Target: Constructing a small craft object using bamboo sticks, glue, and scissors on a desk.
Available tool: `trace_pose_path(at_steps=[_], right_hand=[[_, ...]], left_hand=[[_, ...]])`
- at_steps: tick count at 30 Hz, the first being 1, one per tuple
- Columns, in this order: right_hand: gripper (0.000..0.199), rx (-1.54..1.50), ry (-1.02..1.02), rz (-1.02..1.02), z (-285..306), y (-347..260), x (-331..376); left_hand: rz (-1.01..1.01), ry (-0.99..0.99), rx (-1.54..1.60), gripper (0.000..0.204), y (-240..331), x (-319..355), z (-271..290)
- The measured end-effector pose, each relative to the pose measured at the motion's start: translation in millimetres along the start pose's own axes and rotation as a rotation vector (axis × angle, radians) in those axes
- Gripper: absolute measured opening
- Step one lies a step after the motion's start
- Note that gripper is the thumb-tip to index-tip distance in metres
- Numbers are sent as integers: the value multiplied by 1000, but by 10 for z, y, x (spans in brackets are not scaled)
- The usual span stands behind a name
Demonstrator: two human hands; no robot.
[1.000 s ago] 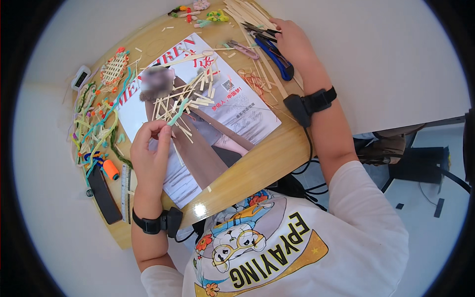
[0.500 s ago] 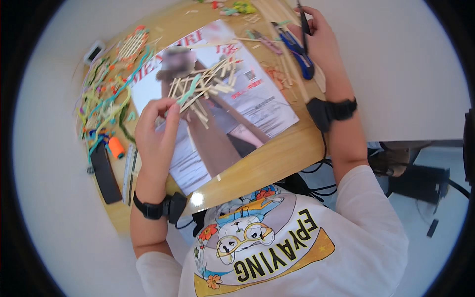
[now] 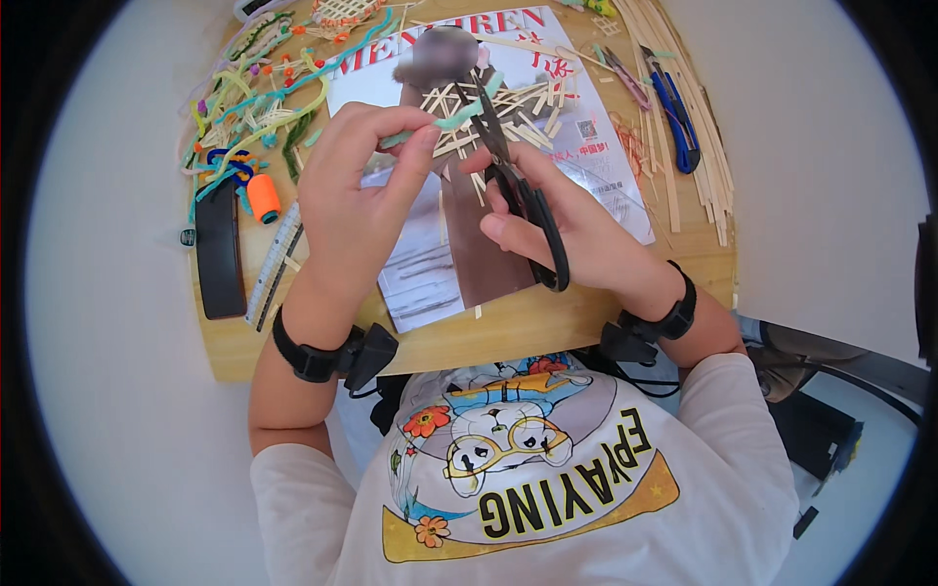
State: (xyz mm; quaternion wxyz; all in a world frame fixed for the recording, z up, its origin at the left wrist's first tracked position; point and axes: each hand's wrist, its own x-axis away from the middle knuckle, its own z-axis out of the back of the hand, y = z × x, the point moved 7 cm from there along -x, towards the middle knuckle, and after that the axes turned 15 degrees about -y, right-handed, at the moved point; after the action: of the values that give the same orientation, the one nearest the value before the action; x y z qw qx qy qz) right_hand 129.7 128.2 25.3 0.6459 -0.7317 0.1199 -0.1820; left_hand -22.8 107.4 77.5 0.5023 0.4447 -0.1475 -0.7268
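Observation:
Between the thumb and forefinger of my left hand (image 3: 354, 186) is pinched a pale green fuzzy strip (image 3: 457, 119), like a pipe cleaner, its free end pointing up and to the right. My right hand (image 3: 581, 230) is closed round the handles of black scissors (image 3: 535, 205). Their blades are parted and cross the strip to the right of my left fingertips; whether they touch it I cannot tell. Below both hands lies a magazine (image 3: 420, 288) with a heap of short pale wooden sticks (image 3: 532, 105) on it, partly hidden by the scissors.
Coloured pipe cleaners and beads (image 3: 249, 122) crowd the left of the wooden table. Nearby are an orange thread spool (image 3: 263, 198), a dark oblong case (image 3: 220, 259) and a ruler (image 3: 274, 264). On the right lie a blue utility knife (image 3: 672, 112), pink-handled pliers (image 3: 627, 80) and long wooden strips (image 3: 718, 146).
My right hand has come from the table's far right to the middle, bringing the scissors to the green strip. My left hand has lifted the strip off the stick heap. The view has shifted.

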Motion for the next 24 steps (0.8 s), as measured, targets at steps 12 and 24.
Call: trace_pose_path(at_steps=[12,24], right_hand=[[35,123,79,8,27,57,65],[26,167,119,8,44,-10,108]], left_hand=[[-99,-118,-51,13,83,5,-189],[-137,-141,-72,14,87,-3,-203]])
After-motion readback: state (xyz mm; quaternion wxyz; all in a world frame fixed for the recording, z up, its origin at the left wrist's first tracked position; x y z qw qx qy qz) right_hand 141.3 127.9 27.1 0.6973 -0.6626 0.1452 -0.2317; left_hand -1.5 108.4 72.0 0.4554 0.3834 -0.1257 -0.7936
